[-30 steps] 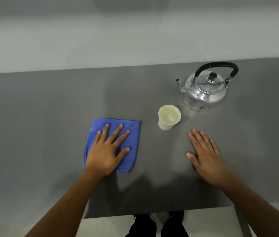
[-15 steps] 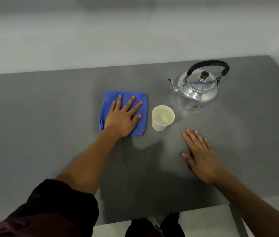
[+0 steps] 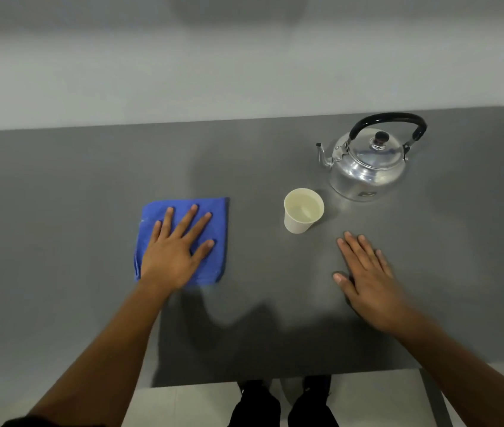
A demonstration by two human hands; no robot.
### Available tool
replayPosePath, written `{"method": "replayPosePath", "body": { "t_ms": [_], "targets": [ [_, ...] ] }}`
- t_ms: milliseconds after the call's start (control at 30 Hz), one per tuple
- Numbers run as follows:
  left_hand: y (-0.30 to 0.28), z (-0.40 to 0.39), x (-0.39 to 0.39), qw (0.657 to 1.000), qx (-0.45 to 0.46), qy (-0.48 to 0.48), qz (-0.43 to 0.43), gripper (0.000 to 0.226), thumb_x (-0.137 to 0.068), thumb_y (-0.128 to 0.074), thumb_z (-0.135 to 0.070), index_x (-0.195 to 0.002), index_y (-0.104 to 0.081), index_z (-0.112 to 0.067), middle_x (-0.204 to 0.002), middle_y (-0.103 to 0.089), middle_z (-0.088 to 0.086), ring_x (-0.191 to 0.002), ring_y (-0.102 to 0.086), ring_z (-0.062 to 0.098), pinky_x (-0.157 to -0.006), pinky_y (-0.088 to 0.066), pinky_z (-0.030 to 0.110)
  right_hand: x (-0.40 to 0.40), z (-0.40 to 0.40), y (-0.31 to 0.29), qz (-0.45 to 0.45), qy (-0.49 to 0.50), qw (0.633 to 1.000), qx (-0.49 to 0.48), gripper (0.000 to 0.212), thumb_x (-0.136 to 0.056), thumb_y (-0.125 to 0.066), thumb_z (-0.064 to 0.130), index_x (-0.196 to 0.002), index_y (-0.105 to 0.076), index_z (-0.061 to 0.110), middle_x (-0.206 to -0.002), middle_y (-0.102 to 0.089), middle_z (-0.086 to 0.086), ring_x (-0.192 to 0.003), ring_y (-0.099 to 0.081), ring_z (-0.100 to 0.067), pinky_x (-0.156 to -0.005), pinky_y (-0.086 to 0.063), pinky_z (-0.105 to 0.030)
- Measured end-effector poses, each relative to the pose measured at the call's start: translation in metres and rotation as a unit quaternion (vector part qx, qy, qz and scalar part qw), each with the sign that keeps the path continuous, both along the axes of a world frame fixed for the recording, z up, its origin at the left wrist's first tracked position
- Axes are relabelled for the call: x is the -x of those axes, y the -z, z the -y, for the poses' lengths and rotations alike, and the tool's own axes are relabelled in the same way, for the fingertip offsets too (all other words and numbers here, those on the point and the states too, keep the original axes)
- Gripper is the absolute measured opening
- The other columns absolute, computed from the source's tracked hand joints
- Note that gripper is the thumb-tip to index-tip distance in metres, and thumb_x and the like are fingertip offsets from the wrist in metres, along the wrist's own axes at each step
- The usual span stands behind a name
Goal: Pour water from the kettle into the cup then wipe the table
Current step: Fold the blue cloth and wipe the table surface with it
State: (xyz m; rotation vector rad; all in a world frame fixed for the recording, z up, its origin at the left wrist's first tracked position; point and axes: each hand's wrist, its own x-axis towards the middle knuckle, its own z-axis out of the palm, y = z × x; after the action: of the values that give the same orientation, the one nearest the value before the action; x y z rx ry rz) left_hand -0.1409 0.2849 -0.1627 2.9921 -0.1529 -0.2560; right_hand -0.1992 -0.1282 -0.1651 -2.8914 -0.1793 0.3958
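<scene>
Two hands flat: left hand (image 3: 176,254) fingers spread on soft folded blue cloth (image 3: 213,211), limp — press w/ palm; right hand (image 3: 368,272) fingers loosely together, empty, on grey table (image 3: 59,211).

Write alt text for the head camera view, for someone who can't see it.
A person's left hand presses flat on a folded blue cloth on a grey table, while the right hand lies flat on the bare surface. Between and beyond them stand a white paper cup holding water and, behind it, a shiny metal kettle with a black handle.
</scene>
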Motion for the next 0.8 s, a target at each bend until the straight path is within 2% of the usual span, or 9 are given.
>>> {"method": "replayPosePath", "body": {
  "t_ms": [100, 167, 333, 400, 500, 567, 667, 800],
  "targets": [
    [0.003, 0.040, -0.023, 0.999, -0.018, -0.038, -0.008, 0.068, -0.101, -0.020, -0.067, -0.164, -0.011, -0.042, -0.174, -0.006, -0.009, -0.158, -0.002, 0.042, -0.126, -0.008, 0.057, 0.000, 0.002, 0.003, 0.011, -0.007, 1.000, -0.006, 0.070, -0.103, -0.026, 0.054, -0.162, 0.004, 0.031, -0.170, 0.010, 0.012, -0.153, 0.020, -0.008, -0.126, 0.004, -0.042],
    [0.005, 0.071, -0.023, 1.000, -0.017, -0.021, -0.016, 0.069, -0.101, -0.015, -0.068, -0.164, -0.003, -0.041, -0.174, 0.000, -0.010, -0.158, 0.004, 0.041, -0.127, -0.003, 0.056, 0.001, 0.004, 0.004, 0.013, -0.011, 1.000, -0.020, 0.070, -0.103, -0.027, 0.054, -0.162, 0.002, 0.031, -0.170, 0.009, 0.012, -0.154, 0.019, -0.008, -0.126, 0.002, -0.043],
    [0.007, 0.121, 0.034, 0.999, 0.001, 0.040, -0.023, 0.070, -0.099, 0.001, -0.072, -0.162, 0.011, -0.042, -0.173, 0.010, -0.010, -0.158, 0.016, 0.036, -0.128, 0.000, 0.056, -0.001, 0.005, 0.005, 0.007, -0.013, 1.000, -0.020, 0.070, -0.103, -0.026, 0.053, -0.162, 0.004, 0.030, -0.169, 0.012, 0.012, -0.154, 0.019, -0.010, -0.126, 0.002, -0.045],
    [0.008, 0.127, 0.068, 0.996, 0.005, 0.080, -0.027, 0.070, -0.100, -0.002, -0.074, -0.161, 0.013, -0.043, -0.173, 0.011, -0.012, -0.158, 0.019, 0.033, -0.128, 0.001, 0.056, -0.001, 0.005, 0.007, 0.011, -0.011, 1.000, -0.015, 0.069, -0.104, -0.029, 0.047, -0.162, 0.003, 0.029, -0.170, 0.010, 0.010, -0.155, 0.017, -0.012, -0.127, 0.001, -0.045],
    [0.008, 0.104, 0.109, 0.994, 0.022, 0.106, -0.014, 0.067, -0.102, -0.017, -0.073, -0.162, 0.002, -0.048, -0.173, 0.003, -0.018, -0.160, 0.012, 0.028, -0.128, -0.002, 0.053, 0.001, 0.007, 0.009, 0.033, -0.013, 0.999, -0.030, 0.068, -0.105, -0.036, 0.037, -0.163, -0.004, 0.025, -0.171, 0.003, 0.008, -0.156, 0.012, -0.014, -0.127, -0.001, -0.045],
    [0.006, 0.074, 0.120, 0.996, 0.007, 0.086, -0.004, 0.066, -0.101, -0.019, -0.073, -0.162, -0.005, -0.049, -0.172, -0.003, -0.019, -0.160, 0.006, 0.029, -0.128, -0.007, 0.052, 0.000, 0.007, 0.011, 0.033, -0.013, 0.999, -0.028, 0.068, -0.104, -0.037, 0.035, -0.163, -0.005, 0.024, -0.171, 0.002, 0.008, -0.156, 0.011, -0.014, -0.126, 0.000, -0.044],
    [0.004, 0.049, 0.111, 1.000, -0.014, 0.016, -0.019, 0.070, -0.098, -0.008, -0.076, -0.161, 0.001, -0.049, -0.173, 0.001, -0.016, -0.160, 0.011, 0.029, -0.129, -0.003, 0.051, -0.002, 0.007, 0.014, 0.024, -0.008, 0.999, -0.020, 0.068, -0.104, -0.032, 0.038, -0.163, 0.000, 0.025, -0.171, 0.007, 0.009, -0.155, 0.014, -0.014, -0.126, 0.004, -0.042],
    [0.005, 0.080, 0.070, 0.999, -0.017, -0.050, -0.014, 0.070, -0.099, -0.006, -0.073, -0.161, 0.009, -0.045, -0.172, 0.010, -0.012, -0.158, 0.013, 0.036, -0.128, 0.000, 0.054, -0.004, 0.009, 0.013, 0.018, -0.019, 0.999, -0.026, 0.069, -0.102, -0.023, 0.047, -0.162, 0.003, 0.026, -0.170, 0.011, 0.010, -0.155, 0.015, -0.014, -0.126, 0.003, -0.042]
  ]
}}
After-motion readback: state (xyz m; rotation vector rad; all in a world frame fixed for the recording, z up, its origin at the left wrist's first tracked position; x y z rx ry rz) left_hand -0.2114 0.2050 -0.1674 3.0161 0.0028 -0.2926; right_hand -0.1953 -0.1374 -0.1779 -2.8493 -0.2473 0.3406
